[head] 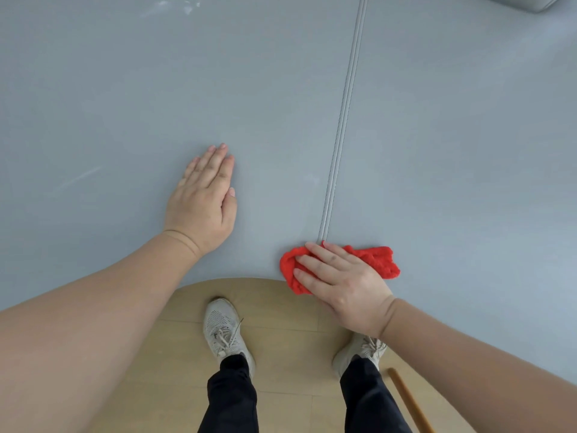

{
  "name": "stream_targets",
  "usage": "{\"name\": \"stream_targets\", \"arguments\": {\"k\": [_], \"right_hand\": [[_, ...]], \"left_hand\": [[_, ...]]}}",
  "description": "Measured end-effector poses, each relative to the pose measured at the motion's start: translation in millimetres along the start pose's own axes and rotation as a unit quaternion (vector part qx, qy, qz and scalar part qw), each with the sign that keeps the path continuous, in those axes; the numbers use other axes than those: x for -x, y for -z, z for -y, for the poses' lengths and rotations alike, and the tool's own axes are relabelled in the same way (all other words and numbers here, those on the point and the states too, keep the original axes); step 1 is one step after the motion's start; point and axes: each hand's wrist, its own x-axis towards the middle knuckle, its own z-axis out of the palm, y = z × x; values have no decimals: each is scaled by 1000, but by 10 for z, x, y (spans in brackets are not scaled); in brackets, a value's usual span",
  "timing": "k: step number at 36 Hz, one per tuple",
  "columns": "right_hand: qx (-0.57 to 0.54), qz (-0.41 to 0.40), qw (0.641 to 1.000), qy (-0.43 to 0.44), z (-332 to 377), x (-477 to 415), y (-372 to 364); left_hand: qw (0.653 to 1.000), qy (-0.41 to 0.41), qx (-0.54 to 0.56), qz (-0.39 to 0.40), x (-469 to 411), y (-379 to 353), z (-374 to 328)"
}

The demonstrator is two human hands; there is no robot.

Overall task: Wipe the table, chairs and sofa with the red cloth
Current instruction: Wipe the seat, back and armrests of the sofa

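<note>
A wide grey-blue padded surface [125,89], probably the sofa seat, fills most of the view. A stitched seam [340,126] runs down it from the top toward the front edge. The red cloth [379,260] lies bunched on the surface near the front edge, at the foot of the seam. My right hand [340,285] presses flat on the cloth's left part, fingers pointing left. My left hand [204,201] rests palm down on the bare surface to the left, fingers together, holding nothing.
Below the front edge is a wooden floor [281,385] with my two feet in light sneakers [226,332]. A thin wooden stick or leg [409,401] slants at the lower right. A grey cushion corner [530,3] shows at the top right. Faint white smears [175,7] mark the upper left.
</note>
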Motion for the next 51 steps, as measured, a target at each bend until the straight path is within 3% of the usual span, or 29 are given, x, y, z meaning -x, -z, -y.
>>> {"name": "stream_targets", "arguments": {"k": [12,21,32,51], "right_hand": [[26,-11,999,43,-168,-221,2],[34,-114,992,-35,-369,-720,6],[56,-132,989,-44,-808,-1194,107],[57,-107,992,25,-1632,-1722,376]], "left_hand": [[1000,22,10,-7,-155,-88,20],[1000,15,-6,-18,-446,-74,113],[993,111,-12,-44,-1022,-61,264],[993,111,-17,-41,-979,-127,292]]}}
